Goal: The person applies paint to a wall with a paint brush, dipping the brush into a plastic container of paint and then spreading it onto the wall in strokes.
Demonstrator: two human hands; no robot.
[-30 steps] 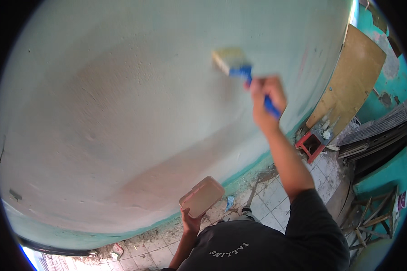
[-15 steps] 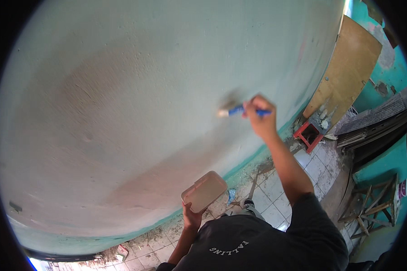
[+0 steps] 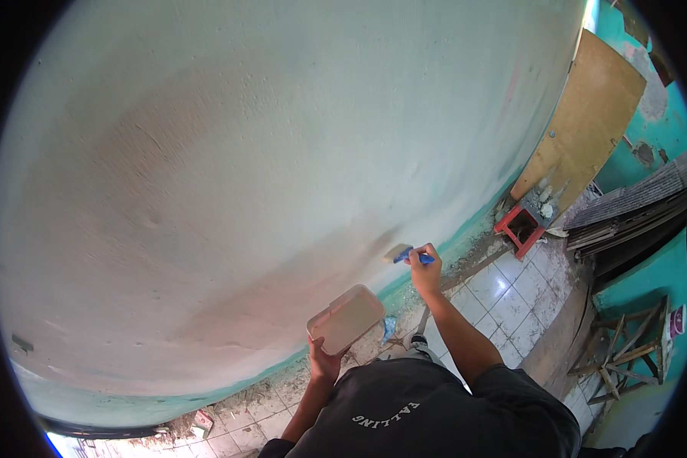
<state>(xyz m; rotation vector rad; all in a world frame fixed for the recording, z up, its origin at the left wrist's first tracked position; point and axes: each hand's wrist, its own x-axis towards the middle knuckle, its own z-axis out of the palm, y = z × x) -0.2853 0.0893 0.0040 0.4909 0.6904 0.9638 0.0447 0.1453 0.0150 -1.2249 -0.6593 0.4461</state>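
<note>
Head view: right grip (image 3: 427, 272), holding a brush (image 3: 399, 255), has dropped nearer the tray (image 3: 339, 305) held by left grip (image 3: 325, 363).

The brush (image 3: 399, 255) has a blue handle and cream bristles. The tray (image 3: 333, 307) is pinkish beige. The near wall (image 3: 229, 183) is pale grey-green, mottled with pinkish-brown patches, and bordered along its base by a turquoise band (image 3: 454, 243). Floor tiles (image 3: 520, 288) are white with a dark grid. The stool (image 3: 502, 224) is red; the board (image 3: 591, 107), tan. The shirt (image 3: 450, 404) is dark grey with white lettering.
</note>
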